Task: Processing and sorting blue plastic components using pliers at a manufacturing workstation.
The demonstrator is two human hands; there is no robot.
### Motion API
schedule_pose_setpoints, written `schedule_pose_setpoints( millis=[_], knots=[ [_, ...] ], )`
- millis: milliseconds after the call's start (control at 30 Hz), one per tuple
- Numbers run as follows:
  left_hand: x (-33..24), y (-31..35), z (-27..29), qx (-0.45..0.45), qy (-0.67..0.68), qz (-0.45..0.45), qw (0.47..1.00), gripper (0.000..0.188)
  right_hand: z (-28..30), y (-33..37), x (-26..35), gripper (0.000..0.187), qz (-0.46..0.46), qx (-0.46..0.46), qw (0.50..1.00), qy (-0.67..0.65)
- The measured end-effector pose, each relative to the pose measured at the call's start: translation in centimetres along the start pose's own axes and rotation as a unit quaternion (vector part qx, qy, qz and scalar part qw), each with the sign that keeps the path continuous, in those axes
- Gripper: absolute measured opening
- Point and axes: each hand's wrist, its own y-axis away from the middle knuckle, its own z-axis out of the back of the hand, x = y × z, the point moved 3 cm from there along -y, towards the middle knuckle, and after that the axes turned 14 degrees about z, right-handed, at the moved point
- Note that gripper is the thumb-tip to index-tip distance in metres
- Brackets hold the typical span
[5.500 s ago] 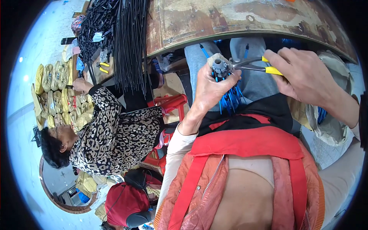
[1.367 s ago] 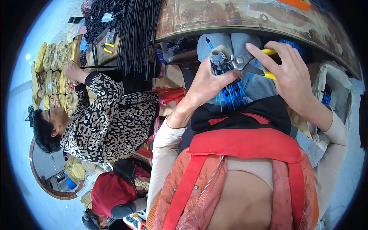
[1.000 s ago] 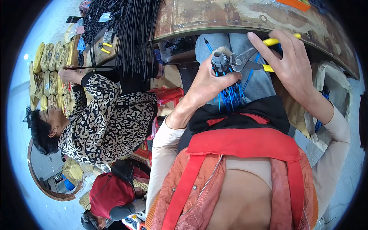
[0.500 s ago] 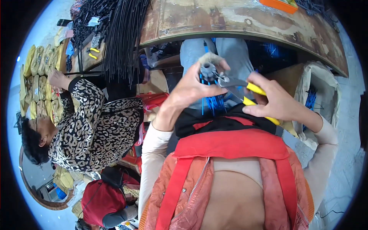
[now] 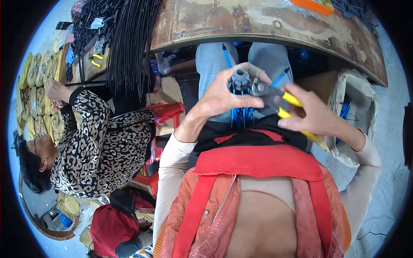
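My left hand (image 5: pixel 217 95) is wrapped round a dark grey notched hub (image 5: pixel 241 78) with a round hole in its top. Thin blue rods (image 5: pixel 241 115) hang in a cluster beneath it. One blue rod with a black tip (image 5: pixel 226 56) points away from me, and another blue rod (image 5: pixel 281 76) slants out to the right. In my right hand (image 5: pixel 316 112) are yellow-handled pliers (image 5: pixel 272 93), gripped with the handles spread apart. Their jaws lie against the hub's right side; what sits between them is hidden.
Beyond my knees stands a worn wooden table (image 5: pixel 232 21) with an orange tray (image 5: pixel 316 6). A lined box (image 5: pixel 357 84) holding blue rods is at right. Leftward, a co-worker in a patterned top (image 5: pixel 107 142) sits near black rods (image 5: pixel 131 47) and other yellow-handled pliers (image 5: pixel 96 60).
The hub and my left hand have shifted slightly right, the pliers staying against the hub. A blue rod now shows slanting out to the right.
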Motion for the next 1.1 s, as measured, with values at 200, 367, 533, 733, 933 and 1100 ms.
schedule_pose_setpoints(
  millis=[200,367,533,733,933,1100],
  knots=[
    [-0.1,0.2,0.7,-0.108,0.003,0.041,0.993,0.055,2.6,-0.5,2.5,0.031,0.165,-0.093,0.955,0.230],
    [-0.4,0.4,0.8,0.055,-0.023,0.040,0.997,0.061,0.2,-0.6,0.0,0.042,-0.064,0.164,0.931,-0.320],
    [-0.6,0.3,0.4,-0.050,0.034,0.014,0.998,0.047,2.2,0.0,3.3,0.042,0.247,-0.138,0.898,0.337],
    [-0.4,0.7,1.2,-0.068,-0.013,0.023,0.997,0.048,1.9,-1.0,2.2,0.044,0.031,0.015,0.997,0.076],
    [0.2,0.0,1.3,0.002,-0.034,0.023,0.999,0.053,-0.1,-0.7,0.3,0.047,-0.013,0.007,0.989,-0.148],
    [-0.7,-0.2,-0.6,-0.047,0.000,0.046,0.998,0.048,3.6,0.2,3.7,0.058,-0.064,0.047,0.996,0.042]
  ],
)
